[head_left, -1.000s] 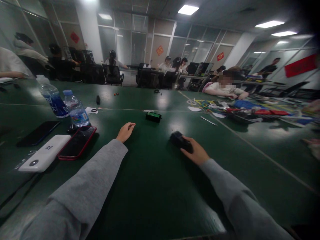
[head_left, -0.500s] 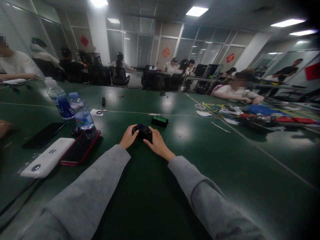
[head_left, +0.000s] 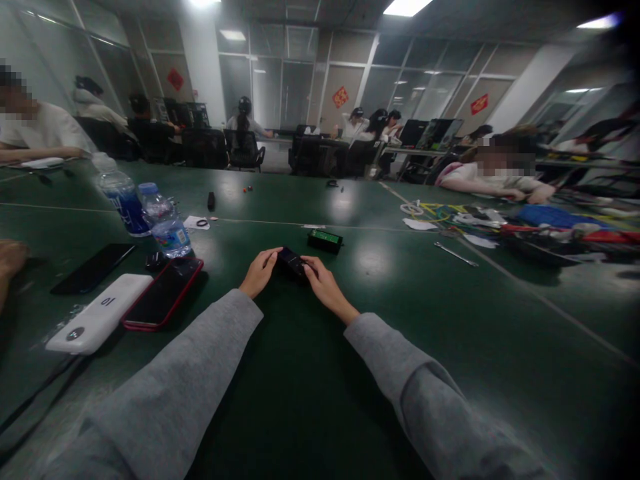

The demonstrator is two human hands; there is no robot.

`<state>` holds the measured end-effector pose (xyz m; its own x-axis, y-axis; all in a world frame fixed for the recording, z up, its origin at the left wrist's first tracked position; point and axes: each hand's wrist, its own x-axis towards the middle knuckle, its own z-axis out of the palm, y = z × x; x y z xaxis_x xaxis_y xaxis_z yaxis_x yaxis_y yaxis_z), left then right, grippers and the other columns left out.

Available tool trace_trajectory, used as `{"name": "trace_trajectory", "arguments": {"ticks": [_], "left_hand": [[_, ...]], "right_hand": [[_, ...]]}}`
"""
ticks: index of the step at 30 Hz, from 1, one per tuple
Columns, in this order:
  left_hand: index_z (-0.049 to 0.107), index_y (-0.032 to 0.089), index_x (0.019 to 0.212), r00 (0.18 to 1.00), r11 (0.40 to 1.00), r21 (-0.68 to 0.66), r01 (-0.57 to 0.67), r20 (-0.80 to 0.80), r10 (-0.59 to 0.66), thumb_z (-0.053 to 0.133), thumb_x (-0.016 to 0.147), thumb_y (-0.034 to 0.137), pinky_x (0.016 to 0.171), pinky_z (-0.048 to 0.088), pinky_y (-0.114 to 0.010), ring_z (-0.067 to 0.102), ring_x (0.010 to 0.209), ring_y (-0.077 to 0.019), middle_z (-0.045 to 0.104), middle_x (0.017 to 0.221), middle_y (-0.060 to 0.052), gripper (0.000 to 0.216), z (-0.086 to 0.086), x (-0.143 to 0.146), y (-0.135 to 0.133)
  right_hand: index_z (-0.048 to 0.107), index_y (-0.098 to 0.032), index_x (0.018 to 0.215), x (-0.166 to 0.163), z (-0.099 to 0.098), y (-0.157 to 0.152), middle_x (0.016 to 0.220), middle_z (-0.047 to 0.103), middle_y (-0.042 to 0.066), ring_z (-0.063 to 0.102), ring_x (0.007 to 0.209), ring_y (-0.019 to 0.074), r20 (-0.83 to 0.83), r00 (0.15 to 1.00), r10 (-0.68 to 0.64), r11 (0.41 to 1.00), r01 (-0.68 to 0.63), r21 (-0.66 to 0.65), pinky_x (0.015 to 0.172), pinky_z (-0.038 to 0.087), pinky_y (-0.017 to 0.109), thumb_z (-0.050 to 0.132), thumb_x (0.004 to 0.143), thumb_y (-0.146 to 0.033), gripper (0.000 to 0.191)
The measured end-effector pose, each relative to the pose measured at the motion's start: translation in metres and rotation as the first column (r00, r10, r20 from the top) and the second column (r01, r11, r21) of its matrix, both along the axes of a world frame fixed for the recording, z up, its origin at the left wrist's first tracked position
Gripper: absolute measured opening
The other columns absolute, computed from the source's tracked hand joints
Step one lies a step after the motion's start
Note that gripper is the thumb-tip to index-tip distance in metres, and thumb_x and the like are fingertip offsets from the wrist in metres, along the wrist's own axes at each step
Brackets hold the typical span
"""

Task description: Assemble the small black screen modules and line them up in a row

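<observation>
Between my two hands is a small black box-shaped device (head_left: 291, 263), held just over the green table (head_left: 300, 373). My left hand (head_left: 261, 272) is closed on its left end, thumb on the near side. My right hand (head_left: 325, 283) grips the right end, with thumb and fingers together at its edge. What kind of device it is cannot be made out. Just beyond my right hand lies a black case with a green face (head_left: 325, 241), apart from both hands.
To the left lie a red-edged phone (head_left: 164, 293), a white power bank (head_left: 103, 313) with a cable, a black phone (head_left: 93, 268) and two bottles (head_left: 171, 230). A wrench (head_left: 456, 254) and tangled cables (head_left: 440, 217) are on the right. Another person's hand (head_left: 13, 259) rests at far left.
The black device has turned in my hands, its face now tilted differently. My right hand has shifted slightly right and toward its edge. The whole view has moved a little.
</observation>
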<state>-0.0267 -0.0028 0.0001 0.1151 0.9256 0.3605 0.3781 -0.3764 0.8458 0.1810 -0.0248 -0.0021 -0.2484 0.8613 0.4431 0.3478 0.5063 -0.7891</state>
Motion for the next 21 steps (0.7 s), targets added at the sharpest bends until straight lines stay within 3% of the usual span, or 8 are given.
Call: {"name": "trace_trajectory", "arguments": {"ticks": [7,13,17,21], "left_hand": [[0.059,0.025,0.12,0.998,0.999,0.049,-0.018,-0.057,0.021,0.043,0.094,0.04,0.105,0.038,-0.037,0.048,0.121,-0.019,0.051,0.127,-0.007,0.034,-0.006,-0.001,0.005],[0.055,0.023,0.124,0.996,0.996,0.088,-0.01,-0.084,0.017,0.047,0.092,0.042,0.107,0.035,-0.041,0.048,0.119,-0.0203,0.052,0.127,-0.008,0.038,-0.012,-0.001,0.008],[0.048,0.022,0.13,0.995,0.998,0.051,0.039,-0.091,-0.034,0.051,0.089,0.046,0.106,0.037,-0.043,0.049,0.12,-0.0225,0.048,0.132,-0.011,0.048,-0.014,-0.001,0.007],[0.041,0.022,0.136,0.993,0.995,0.055,0.088,-0.086,-0.083,0.058,0.084,0.049,0.108,0.035,-0.044,0.042,0.128,-0.0261,0.038,0.14,-0.013,0.061,-0.013,-0.002,0.005]], "right_hand": [[0.054,-0.021,0.119,0.003,0.0,0.001,0.109,0.059,0.005,0.057,0.099,0.0183,-0.055,0.998,0.041,0.997,-0.045,-0.065,0.088,0.047,0.034,0.054,0.092,-0.039,0.032],[0.06,-0.018,0.115,0.003,0.003,0.001,0.092,0.061,0.004,0.058,0.079,0.0165,-0.1,0.988,0.113,0.979,-0.128,-0.157,0.069,0.049,0.029,0.047,0.094,-0.042,0.033],[0.054,-0.022,0.127,0.003,0.003,-0.001,0.081,0.059,0.0,0.056,0.073,0.0158,-0.038,0.993,0.11,0.988,-0.113,-0.101,0.069,0.047,0.03,0.05,0.094,-0.038,0.037],[0.056,-0.027,0.127,0.002,0.005,-0.004,0.093,0.062,0.002,0.056,0.075,0.0155,0.043,0.989,0.144,0.989,-0.142,-0.049,0.071,0.047,0.03,0.046,0.096,-0.038,0.034]]}}
